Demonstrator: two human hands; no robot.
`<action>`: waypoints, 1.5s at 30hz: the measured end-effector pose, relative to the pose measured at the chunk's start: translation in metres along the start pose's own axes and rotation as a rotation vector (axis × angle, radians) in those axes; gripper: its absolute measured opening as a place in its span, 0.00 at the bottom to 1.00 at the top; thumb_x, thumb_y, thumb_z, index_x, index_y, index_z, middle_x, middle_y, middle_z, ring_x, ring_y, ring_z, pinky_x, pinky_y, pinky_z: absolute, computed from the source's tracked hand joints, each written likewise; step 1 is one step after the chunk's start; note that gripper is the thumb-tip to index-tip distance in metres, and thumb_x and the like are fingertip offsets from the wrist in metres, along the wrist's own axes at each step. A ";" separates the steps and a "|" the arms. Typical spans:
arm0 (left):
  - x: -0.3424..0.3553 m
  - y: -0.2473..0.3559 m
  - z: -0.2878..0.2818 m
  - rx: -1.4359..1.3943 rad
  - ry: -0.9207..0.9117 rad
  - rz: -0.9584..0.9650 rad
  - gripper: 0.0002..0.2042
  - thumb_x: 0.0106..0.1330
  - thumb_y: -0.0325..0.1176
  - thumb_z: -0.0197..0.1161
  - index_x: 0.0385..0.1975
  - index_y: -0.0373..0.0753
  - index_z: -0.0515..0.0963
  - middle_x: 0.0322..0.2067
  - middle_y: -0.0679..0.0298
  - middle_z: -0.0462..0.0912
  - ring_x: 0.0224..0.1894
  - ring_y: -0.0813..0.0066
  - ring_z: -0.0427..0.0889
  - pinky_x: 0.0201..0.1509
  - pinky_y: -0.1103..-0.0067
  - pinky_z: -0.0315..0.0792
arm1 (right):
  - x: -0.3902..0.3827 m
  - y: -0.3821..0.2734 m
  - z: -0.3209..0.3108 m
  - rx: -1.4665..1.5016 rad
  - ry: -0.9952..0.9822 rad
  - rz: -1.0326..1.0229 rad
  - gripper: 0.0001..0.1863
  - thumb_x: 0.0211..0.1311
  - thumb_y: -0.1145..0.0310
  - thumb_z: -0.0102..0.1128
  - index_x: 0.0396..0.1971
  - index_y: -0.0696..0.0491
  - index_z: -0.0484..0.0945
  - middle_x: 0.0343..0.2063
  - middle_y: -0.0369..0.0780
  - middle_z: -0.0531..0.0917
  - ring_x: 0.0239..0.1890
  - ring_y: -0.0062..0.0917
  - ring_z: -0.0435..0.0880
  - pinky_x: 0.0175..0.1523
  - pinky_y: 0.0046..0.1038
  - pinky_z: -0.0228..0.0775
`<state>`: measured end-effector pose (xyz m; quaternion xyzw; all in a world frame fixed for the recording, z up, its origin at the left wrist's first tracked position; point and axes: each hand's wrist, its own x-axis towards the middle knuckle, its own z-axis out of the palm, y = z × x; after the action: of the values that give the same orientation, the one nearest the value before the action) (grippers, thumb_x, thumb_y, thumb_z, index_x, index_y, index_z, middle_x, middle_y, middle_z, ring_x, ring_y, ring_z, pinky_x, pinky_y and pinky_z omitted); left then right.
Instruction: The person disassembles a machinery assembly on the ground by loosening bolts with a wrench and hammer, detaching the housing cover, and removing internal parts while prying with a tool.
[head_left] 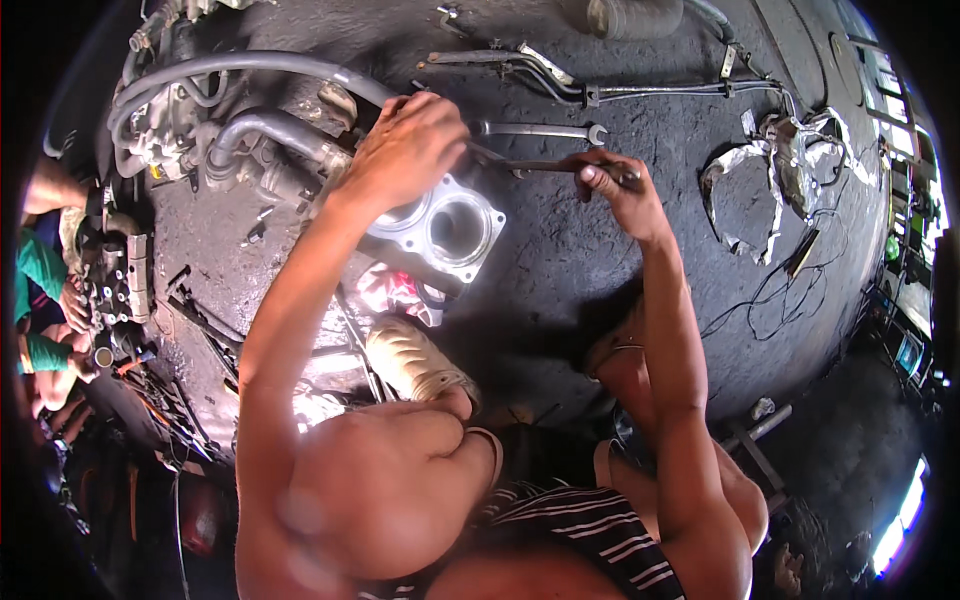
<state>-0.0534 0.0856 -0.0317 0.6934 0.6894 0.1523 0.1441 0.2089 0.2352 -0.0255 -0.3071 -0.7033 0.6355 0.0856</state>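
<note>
A long, dark metal bar-like wrench (540,166) runs between my hands. My right hand (618,188) is closed around its outer end, thumb on top. My left hand (412,150) has its fingers curled down at the wrench's other end, and what they hold is hidden. Just below that hand sits a grey metal casting (486,240) with round bores and a flat, bolt-holed face. A shiny combination wrench (545,131) lies on the ground beyond the bar, its open end pointing right.
Thick grey hoses (270,66) and an engine assembly (170,130) lie at far left. Metal pipes (640,92) stretch across the back. Crumpled foil (790,165) and thin wires (790,290) are at right. At the left edge, a co-worker's hand (73,300) is beside an engine part (130,275).
</note>
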 end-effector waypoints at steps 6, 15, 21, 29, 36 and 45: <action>-0.017 -0.001 -0.016 -0.015 0.133 -0.034 0.10 0.63 0.34 0.64 0.42 0.41 0.81 0.48 0.65 0.78 0.57 0.64 0.73 0.62 0.67 0.64 | -0.009 -0.011 0.013 -0.146 0.266 0.023 0.11 0.64 0.68 0.65 0.39 0.61 0.83 0.25 0.37 0.82 0.27 0.17 0.79 0.33 0.21 0.70; -0.059 -0.017 -0.025 -0.101 0.326 -0.280 0.13 0.61 0.31 0.66 0.45 0.38 0.81 0.50 0.58 0.77 0.55 0.58 0.74 0.61 0.67 0.67 | -0.023 -0.077 0.019 -0.298 -0.024 -0.301 0.14 0.52 0.78 0.71 0.40 0.59 0.83 0.34 0.40 0.86 0.32 0.23 0.84 0.39 0.25 0.76; -0.055 -0.016 -0.019 -0.162 0.386 -0.291 0.15 0.60 0.30 0.66 0.47 0.36 0.80 0.50 0.56 0.77 0.54 0.56 0.76 0.60 0.67 0.69 | -0.004 -0.076 0.020 0.192 0.134 -0.498 0.10 0.66 0.68 0.59 0.40 0.60 0.81 0.31 0.39 0.78 0.40 0.22 0.78 0.44 0.29 0.71; -0.053 -0.019 -0.021 -0.150 0.409 -0.301 0.14 0.58 0.31 0.67 0.45 0.37 0.81 0.50 0.57 0.76 0.53 0.55 0.74 0.59 0.66 0.68 | -0.035 0.001 0.071 -0.576 -0.108 0.049 0.16 0.65 0.69 0.54 0.51 0.59 0.70 0.36 0.55 0.81 0.38 0.53 0.80 0.42 0.48 0.72; -0.057 -0.013 -0.015 -0.048 0.375 -0.301 0.15 0.63 0.35 0.64 0.49 0.39 0.80 0.53 0.59 0.75 0.56 0.57 0.73 0.61 0.64 0.64 | -0.036 0.018 0.046 -0.618 -0.222 0.095 0.26 0.58 0.74 0.52 0.58 0.59 0.68 0.41 0.55 0.82 0.43 0.51 0.81 0.48 0.47 0.73; -0.062 -0.007 -0.009 -0.028 0.321 -0.285 0.16 0.61 0.31 0.64 0.49 0.35 0.79 0.51 0.56 0.76 0.53 0.56 0.74 0.59 0.63 0.64 | -0.069 0.038 0.022 -0.455 -0.433 0.300 0.29 0.54 0.78 0.53 0.61 0.58 0.67 0.41 0.54 0.81 0.44 0.50 0.80 0.49 0.44 0.73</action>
<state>-0.0634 0.0235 -0.0269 0.5537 0.7924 0.2483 0.0620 0.2650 0.1797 -0.0462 -0.2765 -0.7757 0.5183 -0.2307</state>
